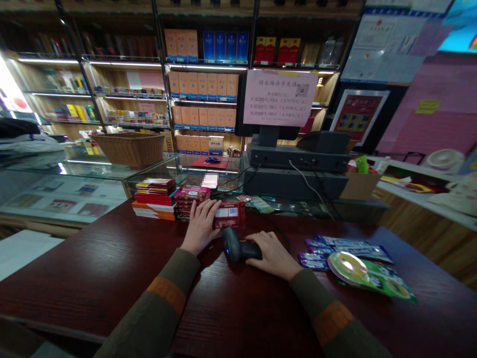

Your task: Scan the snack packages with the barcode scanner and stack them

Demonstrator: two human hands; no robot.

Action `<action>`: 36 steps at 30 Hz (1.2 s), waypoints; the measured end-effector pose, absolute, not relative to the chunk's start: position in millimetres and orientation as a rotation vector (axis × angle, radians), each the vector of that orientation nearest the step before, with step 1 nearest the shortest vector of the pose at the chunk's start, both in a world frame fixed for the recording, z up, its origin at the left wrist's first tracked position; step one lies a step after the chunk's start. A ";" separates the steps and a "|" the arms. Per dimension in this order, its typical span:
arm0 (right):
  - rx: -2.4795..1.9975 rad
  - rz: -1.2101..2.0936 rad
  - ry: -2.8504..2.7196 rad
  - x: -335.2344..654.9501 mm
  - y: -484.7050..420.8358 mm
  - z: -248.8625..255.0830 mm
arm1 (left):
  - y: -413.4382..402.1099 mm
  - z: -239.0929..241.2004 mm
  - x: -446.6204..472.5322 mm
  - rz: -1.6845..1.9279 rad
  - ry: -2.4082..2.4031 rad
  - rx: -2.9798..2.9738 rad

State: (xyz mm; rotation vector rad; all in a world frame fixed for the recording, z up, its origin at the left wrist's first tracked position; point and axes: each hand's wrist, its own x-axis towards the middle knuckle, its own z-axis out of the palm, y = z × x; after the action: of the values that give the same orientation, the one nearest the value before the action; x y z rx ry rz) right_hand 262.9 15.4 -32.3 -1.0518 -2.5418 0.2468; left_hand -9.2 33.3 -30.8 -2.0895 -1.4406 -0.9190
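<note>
My left hand (203, 221) holds a dark red snack packet (230, 215) by its left end, the side with a white label and barcode facing me. My right hand (274, 251) is closed around the handle of a black barcode scanner (233, 244), low over the counter; a small blue light glows on its head. Just behind my left hand is a pile of red snack packets (192, 196). Beside it stands a stack of red, white and orange boxes (154, 201). To the right of my right hand lie several purple-and-blue packets (315, 261) and a green blister pack (372, 276).
Across the dark wooden counter (231, 308) stands a till (298, 159) with a paper sign (278, 97) on its screen and hanging cables. A wicker basket (130, 149) rests on the glass display case (93, 174) at left. Stocked shelves (204, 67) line the back.
</note>
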 end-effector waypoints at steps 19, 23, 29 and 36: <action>-0.912 0.151 -2.320 278.8 19.7 -22.8 | 33.5 -34.5 -10.9 -0.912 -1.449 -2.065; -0.929 0.180 -2.317 284.2 22.8 -23.7 | 32.6 -34.0 -11.6 -0.917 -1.457 -2.070; -0.963 0.228 -2.328 286.5 23.2 -21.9 | 32.3 -33.9 -11.7 -0.925 -1.468 -2.077; -0.990 0.231 -2.334 286.7 22.3 -20.5 | 34.9 -36.0 -12.6 -0.930 -1.476 -2.073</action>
State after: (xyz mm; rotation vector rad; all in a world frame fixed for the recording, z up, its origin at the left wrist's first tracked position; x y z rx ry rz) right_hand 286.7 22.3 -20.5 -0.9897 -2.3340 0.2307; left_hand -12.6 34.9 -36.0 -2.0726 -1.4757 -0.9296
